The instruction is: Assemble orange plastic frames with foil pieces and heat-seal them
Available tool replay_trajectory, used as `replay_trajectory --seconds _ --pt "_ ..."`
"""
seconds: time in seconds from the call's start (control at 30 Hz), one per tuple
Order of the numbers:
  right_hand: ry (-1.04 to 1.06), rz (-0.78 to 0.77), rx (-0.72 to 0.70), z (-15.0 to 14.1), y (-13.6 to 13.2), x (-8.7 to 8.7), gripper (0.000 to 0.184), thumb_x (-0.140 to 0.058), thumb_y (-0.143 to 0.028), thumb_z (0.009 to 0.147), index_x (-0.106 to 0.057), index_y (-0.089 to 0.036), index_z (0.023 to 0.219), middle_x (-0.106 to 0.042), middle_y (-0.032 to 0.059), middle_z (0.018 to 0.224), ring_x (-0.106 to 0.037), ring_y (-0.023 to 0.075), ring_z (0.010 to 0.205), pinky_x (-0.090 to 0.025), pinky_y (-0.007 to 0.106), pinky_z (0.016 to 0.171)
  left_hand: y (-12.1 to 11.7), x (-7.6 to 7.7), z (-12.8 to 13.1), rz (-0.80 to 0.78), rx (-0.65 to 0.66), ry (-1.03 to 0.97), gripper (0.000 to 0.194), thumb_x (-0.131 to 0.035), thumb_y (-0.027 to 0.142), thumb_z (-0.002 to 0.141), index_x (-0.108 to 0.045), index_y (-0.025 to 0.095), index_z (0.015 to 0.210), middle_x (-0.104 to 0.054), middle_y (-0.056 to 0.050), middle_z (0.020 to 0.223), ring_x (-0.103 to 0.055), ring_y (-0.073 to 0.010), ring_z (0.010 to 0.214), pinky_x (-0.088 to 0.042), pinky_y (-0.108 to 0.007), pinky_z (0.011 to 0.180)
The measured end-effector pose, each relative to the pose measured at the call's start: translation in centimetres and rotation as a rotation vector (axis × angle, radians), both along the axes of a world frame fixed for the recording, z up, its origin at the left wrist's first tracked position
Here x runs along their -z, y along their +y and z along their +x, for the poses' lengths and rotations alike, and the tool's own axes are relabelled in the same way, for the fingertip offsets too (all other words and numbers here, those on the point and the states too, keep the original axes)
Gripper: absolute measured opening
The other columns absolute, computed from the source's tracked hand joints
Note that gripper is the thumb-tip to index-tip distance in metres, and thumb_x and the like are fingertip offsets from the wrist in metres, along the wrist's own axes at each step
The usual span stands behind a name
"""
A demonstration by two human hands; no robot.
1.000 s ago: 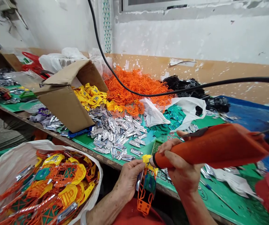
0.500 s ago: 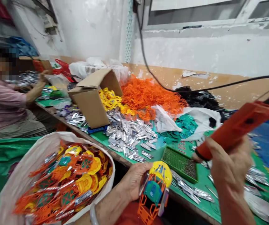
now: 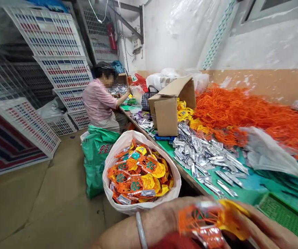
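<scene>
My left hand point(image 3: 161, 216), with a pale bangle on its wrist, sits at the bottom edge of the view and holds a plastic piece with an orange lattice and a yellow end point(image 3: 206, 221). Silver strips show on that piece, and it lies close to the camera, partly cut off by the frame. Fingers curl past it at the lower right. My right hand does not show, and neither does the orange hand tool. Below and left of my hand, a white sack point(image 3: 175, 180) holds a heap of similar orange, yellow and silver pieces.
A long green-topped bench carries a cardboard box point(image 3: 164, 117), silver strips point(image 3: 206, 155) and a large orange lattice heap point(image 3: 242, 114). A green basket point(image 3: 286, 218) sits at lower right. A seated co-worker point(image 3: 98, 103) works at the bench's far end, beside a green sack point(image 3: 95, 162) and stacked white racks point(image 3: 58, 34).
The view has swung left and now shows the floor and co-worker. The held piece has moved nearer the camera and tilted over. My right hand and the orange tool have left view.
</scene>
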State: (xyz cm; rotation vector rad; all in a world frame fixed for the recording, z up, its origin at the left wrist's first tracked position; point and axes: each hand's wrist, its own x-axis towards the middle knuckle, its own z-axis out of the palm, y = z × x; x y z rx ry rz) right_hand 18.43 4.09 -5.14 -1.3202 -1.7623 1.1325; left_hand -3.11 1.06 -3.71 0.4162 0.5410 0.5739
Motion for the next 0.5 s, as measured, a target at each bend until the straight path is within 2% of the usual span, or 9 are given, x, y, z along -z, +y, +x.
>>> replay_trajectory --seconds 0.07,0.13,0.2,0.27,0.37,0.43,0.5 --pt "0.065 -0.064 0.137 -2.0 -0.1 -1.4 0.04 -0.07 -0.056 0.066 -0.077 -0.025 0.091 -0.075 0.0054 0.091 -0.069 0.0275 0.078 -0.058 0.033 0.065 -0.8 -2.0 -2.3 0.02 -0.014 -0.06 0.055 -0.053 0.059 0.079 -0.069 0.013 0.105 -0.073 -0.013 0.089 -0.068 -0.0283 0.07 -0.047 -0.042 0.064" --pt "0.118 -0.088 0.116 -4.1 -0.4 -2.4 0.044 -0.07 -0.057 0.065 -0.076 -0.02 0.087 -0.074 0.0062 0.08 -0.067 0.0252 0.068 -0.054 0.032 0.057 -1.3 -3.3 -4.5 0.059 -0.102 -0.057 0.063 -0.055 0.064 0.077 -0.063 0.017 0.117 -0.07 -0.016 0.108 -0.069 -0.0319 0.08 -0.049 -0.046 0.068" --pt "0.173 -0.146 0.016 -5.8 -0.3 -2.8 0.045 -0.068 -0.057 0.068 -0.073 -0.016 0.087 -0.073 0.006 0.076 -0.065 0.0225 0.064 -0.051 0.031 0.056 -1.6 -3.7 -6.2 0.135 -0.137 -0.016 0.057 -0.064 0.055 0.075 -0.059 0.022 0.122 -0.067 -0.014 0.116 -0.069 -0.0316 0.085 -0.051 -0.043 0.068" --pt "0.244 -0.19 -0.025 -6.8 -0.1 -2.9 0.045 -0.067 -0.056 0.07 -0.071 -0.015 0.087 -0.072 0.0059 0.077 -0.065 0.0217 0.066 -0.051 0.032 0.059 -1.8 -3.6 -7.3 0.185 -0.131 0.075 0.05 -0.066 0.043 0.079 -0.057 0.023 0.124 -0.068 -0.014 0.113 -0.07 -0.0295 0.086 -0.054 -0.038 0.066" --pt "0.263 -0.209 -0.048 -7.2 0.1 -2.6 0.045 -0.065 -0.056 0.072 -0.068 -0.015 0.089 -0.072 0.006 0.079 -0.066 0.0225 0.07 -0.051 0.033 0.063 -2.3 -3.1 -7.9 0.211 -0.171 0.193 0.047 -0.067 0.04 0.079 -0.059 0.022 0.121 -0.067 -0.013 0.107 -0.07 -0.0245 0.081 -0.056 -0.032 0.061" --pt "0.16 -0.177 -0.08 -7.5 0.2 -2.3 0.044 -0.062 -0.056 0.074 -0.068 -0.016 0.089 -0.072 0.006 0.078 -0.066 0.0232 0.07 -0.051 0.032 0.061 -2.7 -2.7 -8.2 0.27 -0.229 0.343 0.045 -0.067 0.039 0.077 -0.062 0.021 0.118 -0.067 -0.011 0.103 -0.068 -0.02 0.075 -0.055 -0.028 0.056" --pt "-0.016 -0.092 -0.13 -8.3 0.5 -2.2 0.04 -0.057 -0.054 0.077 -0.068 -0.017 0.088 -0.072 0.0061 0.076 -0.066 0.0234 0.068 -0.049 0.032 0.058 -2.8 -2.4 -9.1 0.41 -0.286 0.661 0.039 -0.061 0.038 0.08 -0.066 0.018 0.113 -0.068 -0.009 0.091 -0.065 -0.0158 0.062 -0.053 -0.026 0.051"
